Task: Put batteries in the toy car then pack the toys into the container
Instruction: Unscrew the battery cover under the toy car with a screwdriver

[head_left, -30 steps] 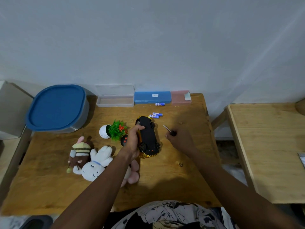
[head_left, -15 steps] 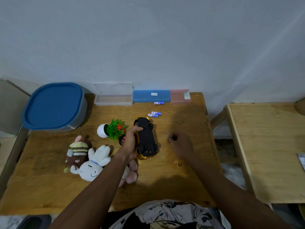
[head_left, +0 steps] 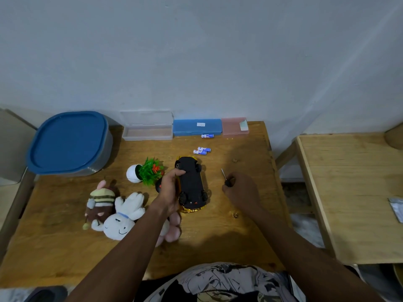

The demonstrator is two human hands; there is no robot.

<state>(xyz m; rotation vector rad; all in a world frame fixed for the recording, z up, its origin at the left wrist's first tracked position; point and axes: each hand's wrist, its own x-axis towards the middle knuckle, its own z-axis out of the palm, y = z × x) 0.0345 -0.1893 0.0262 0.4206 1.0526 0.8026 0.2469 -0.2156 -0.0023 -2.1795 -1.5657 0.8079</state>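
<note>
The wooden table (head_left: 65,247) carries everything; a second wooden table (head_left: 353,192) stands just to its right. At the back left sits one grey container (head_left: 102,153) with its blue lid (head_left: 67,141) on. Along the wall stand three flat cases: a clear case (head_left: 147,128) open, a blue case (head_left: 197,127) with a small white label too small to read, and a pink case (head_left: 234,126). Two plush toys lie at the front left, touching: a white rabbit (head_left: 122,219) and a brown striped doll (head_left: 99,203). A toy plant (head_left: 150,172) in a white pot lies tipped over. The toy car (head_left: 192,184) rests upside down at the table's middle, black underside up, gold body beneath. The left hand (head_left: 169,190) grips its left side. The right hand (head_left: 242,189), just right of the car, is closed around a small screwdriver (head_left: 224,176). Three batteries (head_left: 201,151) lie beyond the car, two together and one near the blue case; their print is unreadable.
</note>
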